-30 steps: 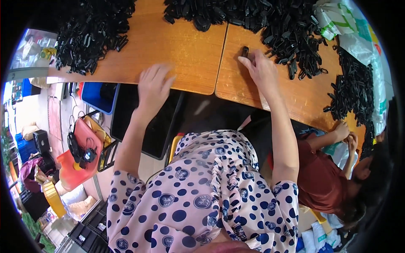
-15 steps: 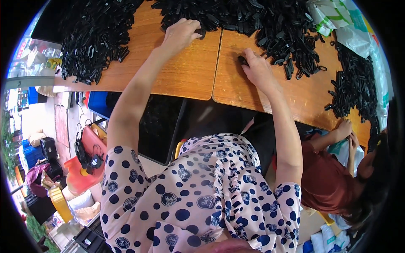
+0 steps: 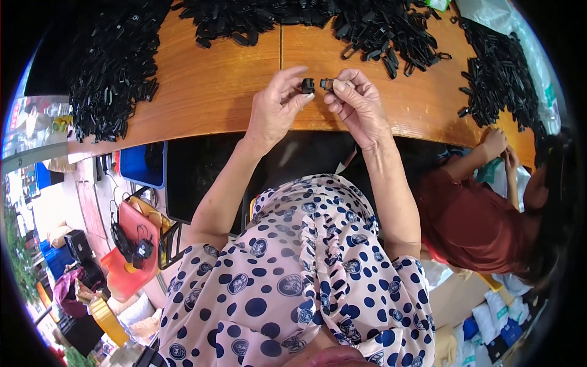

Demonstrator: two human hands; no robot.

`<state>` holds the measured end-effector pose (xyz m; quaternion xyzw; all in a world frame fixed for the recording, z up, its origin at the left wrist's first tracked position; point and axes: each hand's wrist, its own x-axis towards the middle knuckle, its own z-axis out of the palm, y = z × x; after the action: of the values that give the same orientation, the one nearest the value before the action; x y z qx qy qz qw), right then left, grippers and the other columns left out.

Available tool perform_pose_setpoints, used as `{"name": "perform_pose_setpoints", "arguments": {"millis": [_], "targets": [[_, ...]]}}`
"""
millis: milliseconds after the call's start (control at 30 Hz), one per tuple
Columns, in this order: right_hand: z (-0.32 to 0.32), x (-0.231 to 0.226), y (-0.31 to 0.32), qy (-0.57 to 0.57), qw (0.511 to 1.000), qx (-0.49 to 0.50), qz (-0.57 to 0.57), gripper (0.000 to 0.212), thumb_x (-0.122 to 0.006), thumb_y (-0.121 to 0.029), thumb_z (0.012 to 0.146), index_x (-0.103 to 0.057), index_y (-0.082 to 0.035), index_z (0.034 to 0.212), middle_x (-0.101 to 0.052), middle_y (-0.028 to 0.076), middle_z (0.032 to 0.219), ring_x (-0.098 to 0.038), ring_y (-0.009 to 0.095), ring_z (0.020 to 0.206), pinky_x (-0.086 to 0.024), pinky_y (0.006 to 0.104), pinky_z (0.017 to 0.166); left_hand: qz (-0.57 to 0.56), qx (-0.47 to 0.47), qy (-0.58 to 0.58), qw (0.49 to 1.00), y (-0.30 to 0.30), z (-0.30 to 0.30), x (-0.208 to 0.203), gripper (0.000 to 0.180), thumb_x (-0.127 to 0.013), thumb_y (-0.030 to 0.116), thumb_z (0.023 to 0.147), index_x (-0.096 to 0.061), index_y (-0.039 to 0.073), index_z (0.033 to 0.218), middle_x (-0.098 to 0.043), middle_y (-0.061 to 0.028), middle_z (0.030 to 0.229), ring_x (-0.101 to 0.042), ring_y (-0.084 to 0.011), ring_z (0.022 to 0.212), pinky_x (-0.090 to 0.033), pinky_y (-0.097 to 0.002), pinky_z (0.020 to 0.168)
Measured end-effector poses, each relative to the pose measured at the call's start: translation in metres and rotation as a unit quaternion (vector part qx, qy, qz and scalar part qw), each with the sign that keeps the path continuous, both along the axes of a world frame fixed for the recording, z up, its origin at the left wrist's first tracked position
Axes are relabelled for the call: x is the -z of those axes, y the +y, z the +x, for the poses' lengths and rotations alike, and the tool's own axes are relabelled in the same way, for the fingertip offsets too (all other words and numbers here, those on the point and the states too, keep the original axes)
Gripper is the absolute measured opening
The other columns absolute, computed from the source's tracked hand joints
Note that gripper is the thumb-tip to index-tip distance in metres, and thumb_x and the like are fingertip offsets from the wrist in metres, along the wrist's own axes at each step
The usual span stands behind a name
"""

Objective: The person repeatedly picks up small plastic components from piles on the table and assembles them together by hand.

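My left hand pinches a black plastic buckle piece between thumb and fingertips, just above the near part of the wooden table. Facing it across a small gap is another black buckle piece, open-framed, gripped by the thumb and fingers of my right hand. The two pieces point at each other and do not touch. Beyond my hands lie heaps of loose black plastic pieces, one at far centre and one at far right of centre.
More black pieces are heaped at the left and right. Clear plastic bags line the far right edge. A person in a dark red top sits at my right, hands at the table edge. A red chair stands at lower left.
Both hands have drawn back from the heaps toward me and come together near the table's front edge. Each brought a black piece, and both pieces now face each other.
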<state>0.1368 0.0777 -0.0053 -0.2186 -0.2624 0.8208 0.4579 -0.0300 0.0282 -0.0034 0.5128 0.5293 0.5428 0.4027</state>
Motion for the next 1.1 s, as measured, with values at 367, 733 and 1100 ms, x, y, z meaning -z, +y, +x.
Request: {"name": "perform_pose_setpoints", "arguments": {"millis": [367,733,1100], "targets": [[0.019,-0.005,-0.012,-0.033,0.999,-0.02,-0.004,0.013,-0.066,-0.005,0.083,-0.057,-0.003,0.092,-0.063,0.006,0.075,-0.065,0.012,0.066,-0.053,0.0197,0.056,0.068,0.052,0.159,0.983,-0.007,0.009,-0.01,0.026,-0.067,0.0,0.077,-0.061,0.003,0.102,-0.065,-0.0089,0.087,-0.065,-0.0173,0.078,-0.052,-0.0268,0.07],[0.025,-0.005,-0.01,-0.018,0.993,-0.113,-0.006,0.013,-0.068,-0.007,0.082,-0.058,-0.004,0.09,-0.06,0.002,0.07,-0.059,0.009,0.059,-0.047,0.0174,0.05,0.037,0.079,0.211,0.974,-0.016,0.004,-0.022,0.025,-0.068,0.002,0.078,-0.063,0.003,0.102,-0.065,-0.0047,0.088,-0.062,-0.012,0.079,-0.05,-0.0233,0.071],[0.018,0.004,-0.015,0.0,0.994,-0.093,-0.058,0.01,-0.066,-0.006,0.084,-0.059,-0.004,0.09,-0.061,0.003,0.074,-0.06,0.01,0.06,-0.048,0.0186,0.051,0.112,0.054,0.278,0.953,-0.015,0.0,-0.018,0.025,-0.07,0.009,0.076,-0.062,0.005,0.099,-0.066,-0.0089,0.086,-0.065,-0.0209,0.075,-0.051,-0.0285,0.065]]}}
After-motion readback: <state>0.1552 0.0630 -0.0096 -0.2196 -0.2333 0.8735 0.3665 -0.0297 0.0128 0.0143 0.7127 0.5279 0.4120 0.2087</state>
